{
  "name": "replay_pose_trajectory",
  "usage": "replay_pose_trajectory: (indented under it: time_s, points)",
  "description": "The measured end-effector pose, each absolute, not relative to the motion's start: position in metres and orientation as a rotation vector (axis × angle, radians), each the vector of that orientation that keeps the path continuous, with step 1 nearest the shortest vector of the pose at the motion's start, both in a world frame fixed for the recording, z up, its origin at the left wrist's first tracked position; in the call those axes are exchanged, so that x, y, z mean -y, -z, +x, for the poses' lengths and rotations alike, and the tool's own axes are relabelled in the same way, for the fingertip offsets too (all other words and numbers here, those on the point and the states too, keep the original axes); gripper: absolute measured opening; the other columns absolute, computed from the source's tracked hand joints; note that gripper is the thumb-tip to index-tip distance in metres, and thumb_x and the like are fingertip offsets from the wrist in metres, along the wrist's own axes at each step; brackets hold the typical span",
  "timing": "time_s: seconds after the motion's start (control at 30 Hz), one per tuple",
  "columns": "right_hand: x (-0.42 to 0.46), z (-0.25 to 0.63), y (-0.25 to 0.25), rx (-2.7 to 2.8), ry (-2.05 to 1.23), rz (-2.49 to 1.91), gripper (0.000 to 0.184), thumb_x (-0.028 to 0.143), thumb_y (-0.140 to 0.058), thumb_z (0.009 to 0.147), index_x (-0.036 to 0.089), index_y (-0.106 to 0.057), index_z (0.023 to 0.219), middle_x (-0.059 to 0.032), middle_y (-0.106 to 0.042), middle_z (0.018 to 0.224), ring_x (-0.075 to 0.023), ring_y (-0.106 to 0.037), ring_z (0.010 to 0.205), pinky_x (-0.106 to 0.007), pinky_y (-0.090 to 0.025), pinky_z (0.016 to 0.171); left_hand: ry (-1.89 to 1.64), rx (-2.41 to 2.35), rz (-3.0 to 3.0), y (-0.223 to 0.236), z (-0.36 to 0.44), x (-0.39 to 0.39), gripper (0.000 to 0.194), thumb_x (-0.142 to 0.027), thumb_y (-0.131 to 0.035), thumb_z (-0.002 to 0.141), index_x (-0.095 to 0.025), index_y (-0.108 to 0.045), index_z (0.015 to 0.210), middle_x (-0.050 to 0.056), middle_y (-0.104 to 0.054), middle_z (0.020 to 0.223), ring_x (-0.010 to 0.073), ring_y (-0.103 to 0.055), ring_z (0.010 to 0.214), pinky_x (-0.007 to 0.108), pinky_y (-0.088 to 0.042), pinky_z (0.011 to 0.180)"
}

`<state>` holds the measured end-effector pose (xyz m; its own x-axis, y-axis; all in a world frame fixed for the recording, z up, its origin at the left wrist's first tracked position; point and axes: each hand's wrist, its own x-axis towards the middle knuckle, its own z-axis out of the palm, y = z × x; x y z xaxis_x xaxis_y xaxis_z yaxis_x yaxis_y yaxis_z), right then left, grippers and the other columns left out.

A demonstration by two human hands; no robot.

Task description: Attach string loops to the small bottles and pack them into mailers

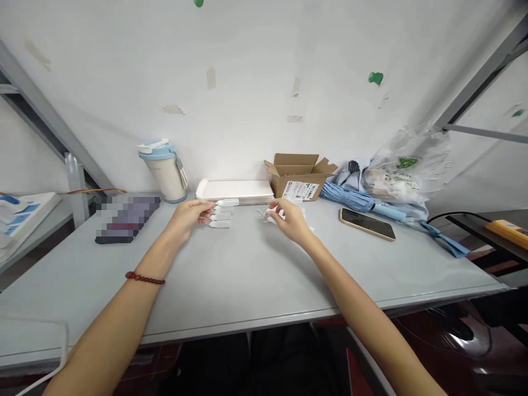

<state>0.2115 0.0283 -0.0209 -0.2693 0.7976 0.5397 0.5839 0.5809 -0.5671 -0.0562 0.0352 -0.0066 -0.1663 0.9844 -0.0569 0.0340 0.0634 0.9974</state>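
My left hand (pixel 188 214) reaches over the grey table (pixel 231 275), fingers curled beside a small stack of white tags (pixel 221 213); its fingertips touch the tags' left ends. A red bead bracelet (pixel 144 278) is on that wrist. My right hand (pixel 289 219) is pinched closed on a small white tag with thin strings (pixel 266 215), just above the table. A few more small white pieces lie close to the right hand.
A white tray (pixel 235 190) and an open cardboard box (pixel 299 176) stand at the back by the wall. A light blue cup (pixel 164 169), a dark pixelated object (pixel 124 218), a phone (pixel 367 223), a blue umbrella (pixel 363 201) and a plastic bag (pixel 406 165) surround the work area.
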Motion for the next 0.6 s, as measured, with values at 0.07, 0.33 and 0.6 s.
replay_pose_trajectory:
  time_s: [0.07,0.33,0.6]
  points:
    - [-0.034,0.219,0.021,2.005,-0.254,-1.151,0.008,0.015,-0.053,0.082,0.018,-0.056,0.088,-0.0053,-0.064,0.089,-0.0152,-0.057,0.073,-0.029,-0.044,0.069,-1.304,-1.425,1.066,0.01,-0.062,-0.04,0.017,-0.025,-0.074,0.055,-0.012,-0.07,0.065,0.003,-0.058,0.062,0.0113,-0.05,0.056,0.021,-0.04,0.047]
    - [-0.039,0.225,0.026,2.206,-0.136,-1.345,0.018,0.005,-0.055,0.079,0.015,-0.06,0.093,-0.0099,-0.064,0.097,-0.0218,-0.055,0.094,-0.032,-0.042,0.079,-1.351,-1.515,0.936,0.021,-0.057,-0.045,0.015,-0.021,-0.067,0.062,-0.01,-0.067,0.072,0.003,-0.062,0.063,0.0081,-0.051,0.048,0.018,-0.039,0.043]
    - [-0.036,0.224,0.023,2.277,0.035,-1.544,0.024,0.011,-0.061,0.079,0.012,-0.061,0.103,-0.0131,-0.062,0.106,-0.0259,-0.051,0.098,-0.034,-0.04,0.081,-1.42,-1.622,1.023,0.012,-0.049,-0.038,0.017,-0.015,-0.058,0.067,-0.011,-0.064,0.082,0.003,-0.065,0.069,0.009,-0.053,0.05,0.019,-0.04,0.045]
